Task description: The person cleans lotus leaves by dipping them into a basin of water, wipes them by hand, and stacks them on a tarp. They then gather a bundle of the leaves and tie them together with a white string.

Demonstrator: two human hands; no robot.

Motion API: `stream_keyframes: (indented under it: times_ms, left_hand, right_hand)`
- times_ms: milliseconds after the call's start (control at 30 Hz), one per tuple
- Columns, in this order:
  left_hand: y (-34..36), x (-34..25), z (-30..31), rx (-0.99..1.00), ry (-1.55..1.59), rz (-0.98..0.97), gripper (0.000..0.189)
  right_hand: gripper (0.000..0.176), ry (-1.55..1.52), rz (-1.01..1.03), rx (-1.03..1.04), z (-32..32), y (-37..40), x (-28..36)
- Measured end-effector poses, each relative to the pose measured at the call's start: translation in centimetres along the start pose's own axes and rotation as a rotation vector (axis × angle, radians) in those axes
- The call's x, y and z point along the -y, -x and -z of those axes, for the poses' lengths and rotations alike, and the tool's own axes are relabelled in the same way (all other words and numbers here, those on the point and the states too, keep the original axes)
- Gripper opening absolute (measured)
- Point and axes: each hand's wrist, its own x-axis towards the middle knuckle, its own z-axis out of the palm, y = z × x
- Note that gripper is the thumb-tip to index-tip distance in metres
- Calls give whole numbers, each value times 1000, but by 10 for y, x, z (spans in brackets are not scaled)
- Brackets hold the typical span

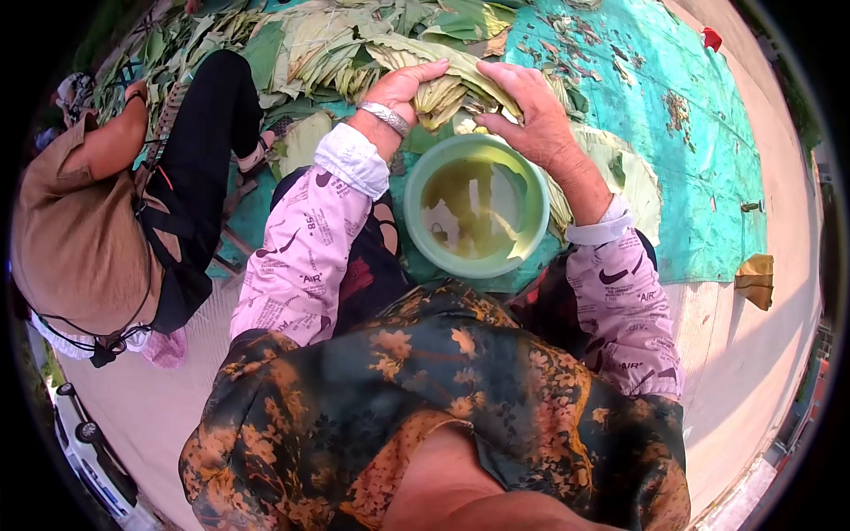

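My left hand (395,99) is closed on the left side of a bundle of yellow-green tobacco leaves (440,102), thumb on top and the other fingers hidden beneath. My right hand (542,119) grips the bundle's right side between thumb and fingers. The bundle is folded and wrinkled, held just beyond a pale green basin (414,208). Murky yellowish water (469,205) lies in the basin, which stands between my knees. Beyond my hands spreads a heap of large flat leaves (310,53), and more leaves (624,168) lie under my right wrist.
A green tarp (708,195) covers the ground, with dry leaf scraps (677,115) on it. At my left sits a person in a brown shirt (84,226), one knee close to the heap. A brown folded piece (754,281) lies at the tarp's right edge. A white car (93,451) stands far left.
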Motion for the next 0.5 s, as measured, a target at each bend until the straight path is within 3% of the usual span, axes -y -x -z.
stream_keyframes:
  times_ms: [133,267,300,433,500]
  left_hand:
    - [2,2,-1,-13,-41,47,22]
    - [7,2,-6,24,-54,15,22]
    - [7,3,-3,39,-62,13,22]
    - [1,3,4,88,-32,22,25]
    - [1,5,2,125,6,-15,27]
  right_hand:
    - [57,-27,68,-69,-1,1,0]
    - [51,-158,13,-69,3,6,-2]
    - [43,-165,42,-88,0,7,-3]
    - [40,-632,-324,-26,6,7,5]
    - [42,-654,-482,-25,14,4,8]
